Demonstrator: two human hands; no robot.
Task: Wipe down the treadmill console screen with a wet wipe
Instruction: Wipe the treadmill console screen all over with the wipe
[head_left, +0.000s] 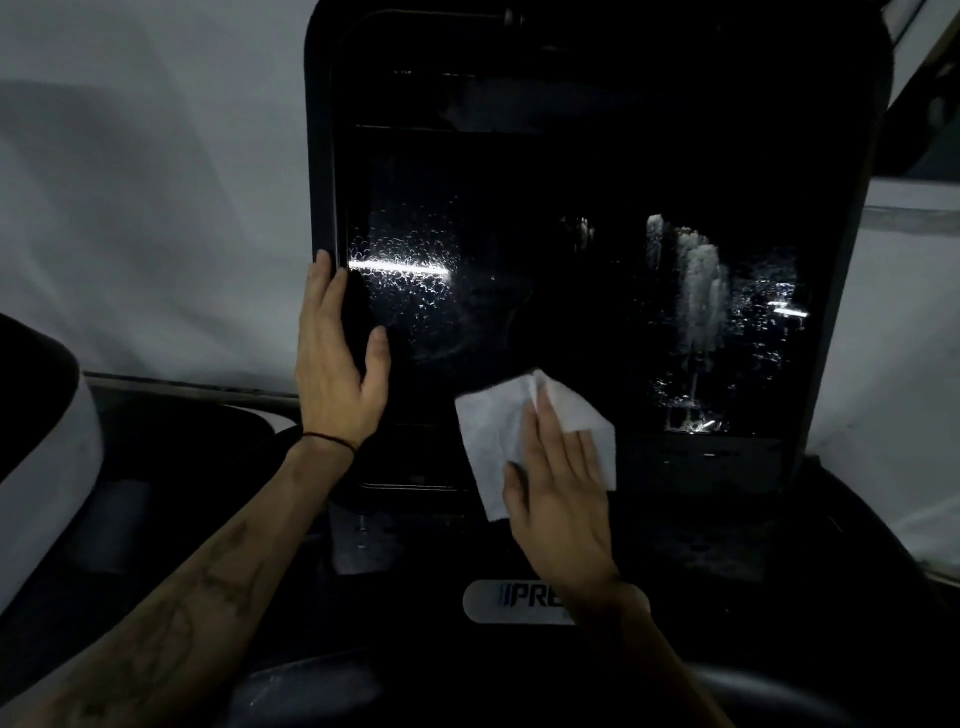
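**Wipe low on a dark console screen**

Dim light; detail poor. Left hand (337, 358) clasps the left edge of the console screen (545, 249), fingers on the frame, thumb on the glass. A thin black band (330, 441) circles that wrist. Wet streaks catch light left and right on the glass. Right hand (558, 488), fingers straight, presses the white wet wipe (493, 431) flat against the screen's lower middle, covering part of it. Logo plate (514, 603) reads "PRE", the rest hidden by the right wrist.
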